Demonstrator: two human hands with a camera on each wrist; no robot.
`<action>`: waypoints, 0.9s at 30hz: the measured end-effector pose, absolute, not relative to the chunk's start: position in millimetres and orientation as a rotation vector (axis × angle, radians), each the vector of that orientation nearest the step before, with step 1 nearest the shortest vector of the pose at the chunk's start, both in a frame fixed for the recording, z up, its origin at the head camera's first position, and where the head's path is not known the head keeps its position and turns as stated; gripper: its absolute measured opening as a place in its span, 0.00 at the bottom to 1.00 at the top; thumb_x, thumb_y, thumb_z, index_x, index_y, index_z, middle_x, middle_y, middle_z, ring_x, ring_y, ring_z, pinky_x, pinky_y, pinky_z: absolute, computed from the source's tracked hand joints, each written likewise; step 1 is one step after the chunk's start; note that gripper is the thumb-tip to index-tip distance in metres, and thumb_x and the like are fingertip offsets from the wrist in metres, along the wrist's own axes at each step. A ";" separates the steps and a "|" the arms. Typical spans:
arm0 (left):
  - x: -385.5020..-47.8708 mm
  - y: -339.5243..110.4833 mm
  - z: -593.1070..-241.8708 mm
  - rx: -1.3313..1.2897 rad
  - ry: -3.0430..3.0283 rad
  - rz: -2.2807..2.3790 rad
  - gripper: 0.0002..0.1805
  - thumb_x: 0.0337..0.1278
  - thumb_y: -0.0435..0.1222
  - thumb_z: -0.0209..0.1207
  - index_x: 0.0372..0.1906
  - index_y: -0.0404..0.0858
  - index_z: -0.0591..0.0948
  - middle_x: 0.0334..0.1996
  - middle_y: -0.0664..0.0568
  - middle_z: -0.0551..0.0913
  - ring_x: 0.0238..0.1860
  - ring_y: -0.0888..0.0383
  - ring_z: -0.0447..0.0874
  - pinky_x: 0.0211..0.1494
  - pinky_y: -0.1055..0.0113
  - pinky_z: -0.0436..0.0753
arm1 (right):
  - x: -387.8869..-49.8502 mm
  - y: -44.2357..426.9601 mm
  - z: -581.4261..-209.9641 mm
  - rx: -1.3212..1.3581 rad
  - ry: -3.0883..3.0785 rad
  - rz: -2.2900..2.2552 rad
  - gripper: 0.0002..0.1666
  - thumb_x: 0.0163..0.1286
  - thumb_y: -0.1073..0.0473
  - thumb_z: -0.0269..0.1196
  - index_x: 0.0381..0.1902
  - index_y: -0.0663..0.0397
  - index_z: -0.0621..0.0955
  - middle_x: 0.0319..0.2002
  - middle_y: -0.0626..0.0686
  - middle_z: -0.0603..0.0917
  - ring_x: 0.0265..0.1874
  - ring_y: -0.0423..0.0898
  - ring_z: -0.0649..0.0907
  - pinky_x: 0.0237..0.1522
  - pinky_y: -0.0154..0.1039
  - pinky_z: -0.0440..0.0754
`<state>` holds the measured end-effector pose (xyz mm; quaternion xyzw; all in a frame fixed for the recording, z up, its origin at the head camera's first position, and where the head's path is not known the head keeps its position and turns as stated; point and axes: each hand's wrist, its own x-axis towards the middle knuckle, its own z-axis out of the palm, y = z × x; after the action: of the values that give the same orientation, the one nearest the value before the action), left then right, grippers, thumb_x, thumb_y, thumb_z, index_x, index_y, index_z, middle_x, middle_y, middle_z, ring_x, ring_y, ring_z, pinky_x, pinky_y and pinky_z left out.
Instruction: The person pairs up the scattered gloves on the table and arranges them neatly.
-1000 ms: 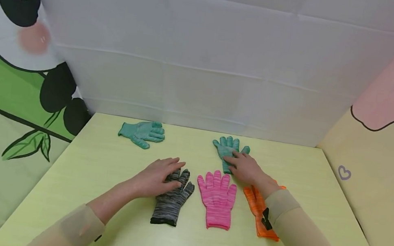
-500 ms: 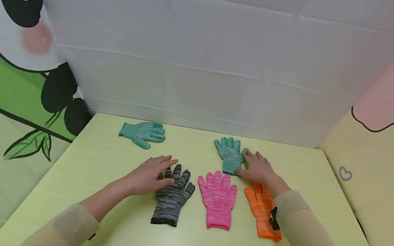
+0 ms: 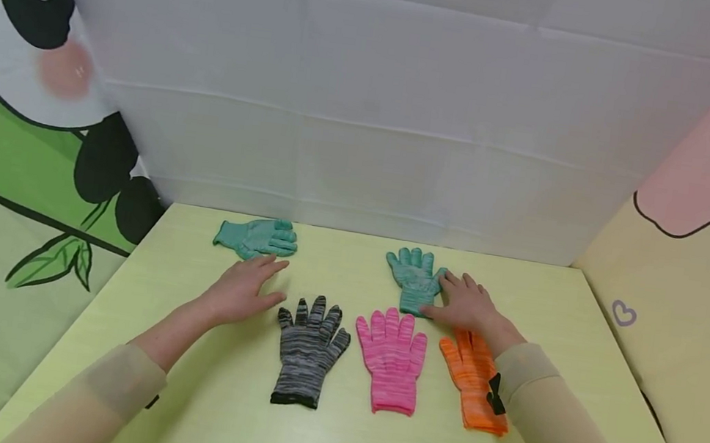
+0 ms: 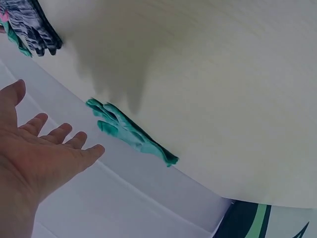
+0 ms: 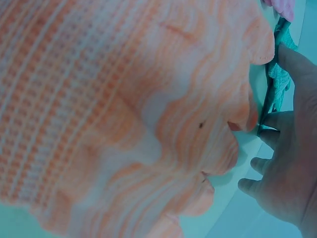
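In the head view, my left hand [image 3: 243, 293] hovers with fingers spread just in front of the left green glove [image 3: 253, 236], whose thumb it covers. The left wrist view shows that hand [image 4: 49, 153] apart from the green glove [image 4: 131, 130]. My right hand [image 3: 467, 305] touches the right side of another green glove [image 3: 416, 281]; its thumb is by the cuff and a fingertip meets the glove's thumb. In the right wrist view, thumb and index finger [image 5: 278, 120] touch this glove [image 5: 278, 82].
Nearer on the pale yellow table [image 3: 223, 427] lie a grey-black glove [image 3: 305, 356], a pink glove [image 3: 393, 367] and an orange glove [image 3: 469, 376], the last partly under my right forearm. A white sheet [image 3: 369, 105] stands behind the table; printed panels flank it.
My left hand has moved off the grey-black glove, left and farther back to the left green glove. My right hand shifted from atop the right green glove to its right side, then stayed.
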<state>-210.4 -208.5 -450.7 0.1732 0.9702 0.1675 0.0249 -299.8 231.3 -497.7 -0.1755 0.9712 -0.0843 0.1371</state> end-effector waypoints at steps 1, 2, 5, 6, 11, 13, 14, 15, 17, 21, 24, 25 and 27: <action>-213.5 -213.3 -449.0 0.518 3.008 0.507 0.37 0.72 0.48 0.60 0.77 0.34 0.66 0.74 0.31 0.63 0.74 0.31 0.60 0.72 0.30 0.57 | -299.0 231.0 -497.5 -0.508 2.812 -0.245 0.60 0.68 0.24 0.57 0.81 0.60 0.57 0.80 0.64 0.54 0.76 0.73 0.51 0.71 0.74 0.49; -216.3 -218.1 -447.3 0.500 3.016 0.498 0.37 0.72 0.48 0.60 0.77 0.34 0.66 0.74 0.30 0.63 0.74 0.30 0.60 0.72 0.30 0.57 | -298.3 230.7 -497.4 -0.508 2.812 -0.245 0.60 0.68 0.24 0.57 0.81 0.60 0.57 0.80 0.64 0.54 0.76 0.73 0.51 0.71 0.74 0.49; -226.4 -232.1 -443.5 0.451 3.033 0.467 0.36 0.73 0.47 0.59 0.77 0.33 0.66 0.74 0.29 0.62 0.73 0.29 0.59 0.71 0.29 0.56 | -296.9 229.8 -496.6 -0.501 2.806 -0.254 0.60 0.68 0.24 0.57 0.81 0.59 0.56 0.80 0.63 0.53 0.77 0.73 0.50 0.72 0.73 0.47; -229.9 -236.2 -442.8 0.433 3.037 0.454 0.36 0.73 0.47 0.58 0.77 0.34 0.65 0.74 0.29 0.62 0.73 0.28 0.58 0.71 0.29 0.56 | -296.9 229.7 -496.4 -0.499 2.805 -0.256 0.60 0.68 0.24 0.57 0.81 0.59 0.56 0.80 0.63 0.53 0.77 0.72 0.50 0.72 0.73 0.47; -245.4 -253.0 -442.2 0.329 3.030 0.407 0.36 0.74 0.47 0.56 0.77 0.33 0.64 0.74 0.28 0.61 0.74 0.27 0.55 0.70 0.26 0.54 | -298.9 231.6 -492.8 -0.519 2.810 -0.262 0.58 0.69 0.25 0.57 0.81 0.59 0.58 0.80 0.63 0.54 0.77 0.72 0.49 0.72 0.72 0.47; -249.5 -258.5 -444.1 0.284 3.016 0.396 0.36 0.74 0.48 0.56 0.77 0.33 0.64 0.74 0.28 0.60 0.74 0.26 0.54 0.69 0.24 0.52 | -299.9 234.4 -492.4 -0.530 2.821 -0.244 0.57 0.70 0.26 0.57 0.81 0.60 0.58 0.80 0.63 0.54 0.77 0.71 0.49 0.73 0.72 0.47; -251.1 -261.2 -445.8 0.261 3.007 0.390 0.36 0.74 0.48 0.56 0.78 0.34 0.63 0.75 0.28 0.59 0.74 0.26 0.53 0.70 0.24 0.51 | -300.3 235.9 -492.3 -0.533 2.826 -0.239 0.57 0.70 0.27 0.57 0.81 0.60 0.58 0.80 0.63 0.54 0.77 0.71 0.48 0.73 0.71 0.47; -252.7 -264.6 -447.6 0.246 3.000 0.378 0.37 0.74 0.48 0.55 0.78 0.34 0.63 0.75 0.28 0.59 0.74 0.25 0.52 0.70 0.24 0.50 | -300.4 237.6 -492.3 -0.534 2.828 -0.235 0.57 0.70 0.28 0.57 0.81 0.60 0.58 0.80 0.63 0.54 0.78 0.71 0.48 0.73 0.71 0.47; -255.7 -271.3 -450.2 0.216 2.990 0.361 0.37 0.73 0.49 0.55 0.78 0.35 0.63 0.75 0.28 0.57 0.74 0.24 0.50 0.69 0.23 0.49 | -300.5 241.5 -493.4 -0.526 2.821 -0.230 0.57 0.70 0.28 0.58 0.81 0.59 0.56 0.81 0.62 0.53 0.78 0.69 0.47 0.74 0.70 0.46; -260.6 -284.8 -452.9 0.176 2.978 0.350 0.38 0.73 0.51 0.54 0.78 0.35 0.62 0.75 0.26 0.55 0.73 0.23 0.47 0.69 0.23 0.47 | -299.1 246.2 -494.9 -0.553 2.813 -0.235 0.58 0.70 0.28 0.58 0.81 0.59 0.55 0.81 0.62 0.51 0.78 0.69 0.45 0.74 0.70 0.45; -262.2 -291.1 -452.1 0.160 2.971 0.349 0.38 0.74 0.51 0.54 0.78 0.35 0.61 0.75 0.24 0.53 0.73 0.22 0.46 0.69 0.22 0.46 | -300.0 247.5 -497.3 -0.575 2.812 -0.206 0.59 0.70 0.26 0.56 0.82 0.59 0.55 0.81 0.61 0.51 0.79 0.68 0.46 0.74 0.69 0.45; -262.6 -292.7 -451.6 0.158 2.967 0.340 0.39 0.74 0.51 0.54 0.78 0.34 0.60 0.75 0.24 0.52 0.73 0.22 0.45 0.69 0.22 0.46 | -300.4 247.7 -498.2 -0.581 2.811 -0.196 0.59 0.70 0.26 0.56 0.82 0.59 0.54 0.81 0.61 0.51 0.79 0.68 0.46 0.74 0.69 0.45; -263.6 -294.4 -449.7 0.159 2.964 0.322 0.39 0.74 0.51 0.53 0.78 0.34 0.60 0.76 0.23 0.51 0.74 0.21 0.44 0.69 0.22 0.45 | -301.8 247.9 -499.5 -0.576 2.799 -0.186 0.59 0.70 0.25 0.55 0.82 0.60 0.53 0.81 0.61 0.52 0.78 0.68 0.47 0.74 0.69 0.46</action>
<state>-263.6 -294.4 -449.7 0.0530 0.9897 0.1074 0.0781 -301.8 247.9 -499.5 -0.1993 0.9679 -0.0642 0.1387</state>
